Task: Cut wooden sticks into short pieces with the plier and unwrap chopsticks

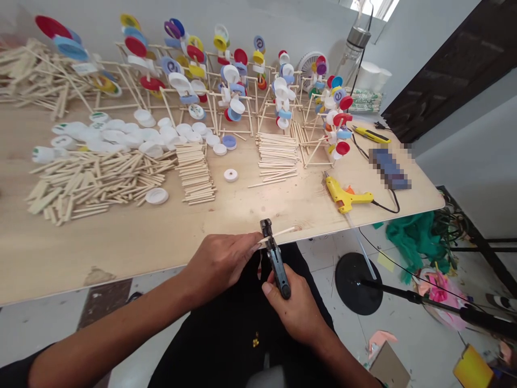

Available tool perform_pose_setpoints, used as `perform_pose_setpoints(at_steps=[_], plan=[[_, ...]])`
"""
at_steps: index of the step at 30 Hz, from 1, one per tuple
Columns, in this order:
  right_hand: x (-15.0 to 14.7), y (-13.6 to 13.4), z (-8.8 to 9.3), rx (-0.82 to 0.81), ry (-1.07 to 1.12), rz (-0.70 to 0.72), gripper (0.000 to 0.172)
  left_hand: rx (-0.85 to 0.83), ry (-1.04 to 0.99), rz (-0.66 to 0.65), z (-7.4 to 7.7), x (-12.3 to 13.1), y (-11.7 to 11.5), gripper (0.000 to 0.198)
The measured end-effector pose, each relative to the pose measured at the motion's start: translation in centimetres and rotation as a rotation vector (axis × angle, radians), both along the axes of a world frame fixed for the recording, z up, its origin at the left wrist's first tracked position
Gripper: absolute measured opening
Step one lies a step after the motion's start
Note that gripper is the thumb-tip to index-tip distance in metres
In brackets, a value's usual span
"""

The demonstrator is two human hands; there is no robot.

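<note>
"Tabletop (173,231) is carrying what, exactly?"

"A row of stick frames with plastic bottle-cap wheels (231,74) is standing along the back. A heap of short wooden sticks (100,180) is lying at left, and a yellow glue gun (343,195) is resting near the right end."

"And the hands?"

"The left hand (226,258) is pinching one end of something slim; the right hand (299,304) is gripping metal pliers (277,267) by the handles."

"Something slim?"

"A thin wooden stick (286,232). It's crossing the pliers' head at the table's front edge, its free end pointing right."

"What could be going wrong?"

"The left fingertips are sitting close to the tool's head, so a careless squeeze could be nipping them. Nobody's holding the free end; a snapped piece could be flying floorward."
</note>
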State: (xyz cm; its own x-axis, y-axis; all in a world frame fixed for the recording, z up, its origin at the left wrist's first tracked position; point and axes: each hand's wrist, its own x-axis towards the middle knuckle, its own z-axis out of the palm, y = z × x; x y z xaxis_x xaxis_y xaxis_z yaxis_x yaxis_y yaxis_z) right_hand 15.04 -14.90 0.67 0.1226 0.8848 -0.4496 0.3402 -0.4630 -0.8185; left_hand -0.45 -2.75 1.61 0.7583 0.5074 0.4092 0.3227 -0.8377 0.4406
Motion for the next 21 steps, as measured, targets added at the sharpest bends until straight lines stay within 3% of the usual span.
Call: perform_pose_setpoints(at_steps=[7,11,16,21], plan=[[0.2,-0.1,-0.1,0.087,-0.067,0.058,0.010,-0.693,0.023,-0.064,2.7,-0.3,0.3,0.028],[0.1,-0.3,-0.3,0.122,-0.091,0.067,0.012,-0.960,-0.015,-0.131,2.9,-0.5,0.7,0.029],[-0.2,-0.4,-0.6,0.147,-0.116,0.068,0.013,-1.042,-0.049,-0.145,2.7,-0.7,0.8,0.029],[-0.7,-0.3,-0.9,0.141,-0.102,0.024,0.021,-0.862,-0.017,-0.104,2.4,-0.6,0.2,0.029]])
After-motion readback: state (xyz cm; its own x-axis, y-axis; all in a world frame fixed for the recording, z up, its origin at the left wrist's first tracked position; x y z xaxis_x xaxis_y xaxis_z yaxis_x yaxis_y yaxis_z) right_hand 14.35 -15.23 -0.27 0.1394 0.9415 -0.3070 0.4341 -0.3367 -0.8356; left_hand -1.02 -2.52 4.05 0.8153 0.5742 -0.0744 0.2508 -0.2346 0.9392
